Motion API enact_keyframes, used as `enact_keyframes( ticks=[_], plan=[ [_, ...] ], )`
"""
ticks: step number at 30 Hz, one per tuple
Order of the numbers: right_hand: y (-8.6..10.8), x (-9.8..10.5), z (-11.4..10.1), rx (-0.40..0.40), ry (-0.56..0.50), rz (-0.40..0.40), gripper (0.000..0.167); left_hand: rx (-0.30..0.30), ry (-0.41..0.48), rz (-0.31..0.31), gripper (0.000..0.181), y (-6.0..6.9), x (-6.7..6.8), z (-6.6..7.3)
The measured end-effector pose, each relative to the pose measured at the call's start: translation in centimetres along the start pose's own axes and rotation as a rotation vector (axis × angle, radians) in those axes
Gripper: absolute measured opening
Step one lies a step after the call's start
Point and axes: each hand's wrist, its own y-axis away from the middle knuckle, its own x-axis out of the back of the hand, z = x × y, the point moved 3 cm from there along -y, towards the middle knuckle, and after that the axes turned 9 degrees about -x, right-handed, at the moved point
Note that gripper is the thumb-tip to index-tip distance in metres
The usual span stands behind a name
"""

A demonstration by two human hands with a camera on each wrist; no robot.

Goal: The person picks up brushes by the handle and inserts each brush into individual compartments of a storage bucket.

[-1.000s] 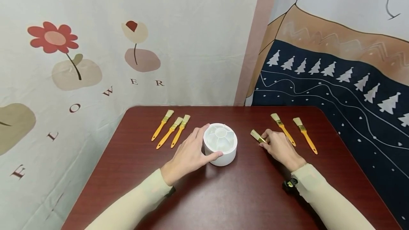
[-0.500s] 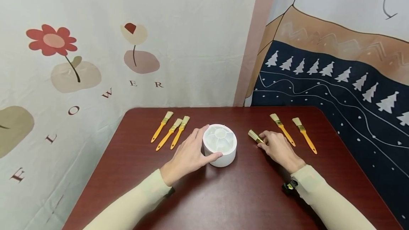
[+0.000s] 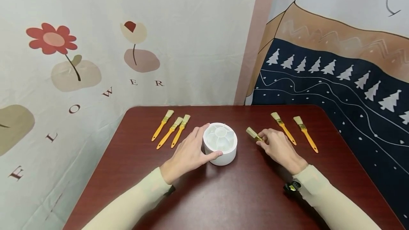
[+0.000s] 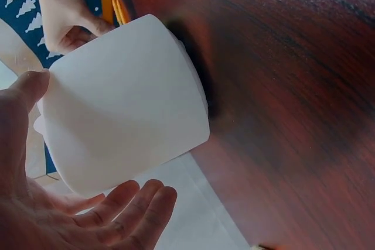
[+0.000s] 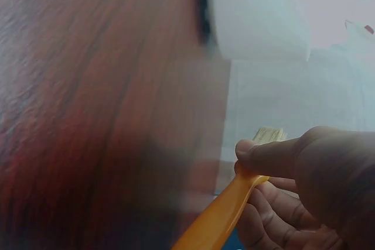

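Note:
A round white container [image 3: 228,157] stands on the table, its top divided into a centre ring and several compartments around it. My left hand [image 3: 188,152] holds its left side, fingers behind and thumb across the front. Up close in the left wrist view, the smooth white wall [image 4: 126,109] lies between thumb and fingers. To the right, my right hand [image 3: 278,148] pinches a paintbrush near its metal band, with the pale bristles [image 3: 251,131] pointing up and left towards the container. Its yellow handle [image 5: 217,218] shows in the right wrist view; the head view hides most of it.
Three more yellow-handled paintbrushes lie at the left: one outermost [image 3: 162,125], one in the middle [image 3: 169,133], one inner [image 3: 180,131]. Two others, a nearer one [image 3: 283,128] and a farther one [image 3: 305,134], lie right of my right hand. Printed cloth [image 3: 204,45] hangs behind the dark red table [image 3: 236,198].
My right hand has shifted slightly left with the paintbrush, bringing the bristles a little closer to the container. The left hand and container stay in place.

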Motion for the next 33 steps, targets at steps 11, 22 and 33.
enact_keyframes(
  ticks=[11,22,33],
  plan=[
    [-0.2,0.7,-1.5,0.001,-0.036,0.026,0.019,-0.017,0.004,0.004,0.113,-0.1,0.0,0.1],
    [-0.4,2.0,-3.7,0.031,-0.073,0.043,0.021,-0.018,-0.003,0.006,0.113,-0.1,0.1,0.2],
    [0.5,2.6,-6.0,0.075,-0.104,0.083,0.023,-0.017,-0.007,0.007,0.113,0.1,0.1,0.2]
  ],
)
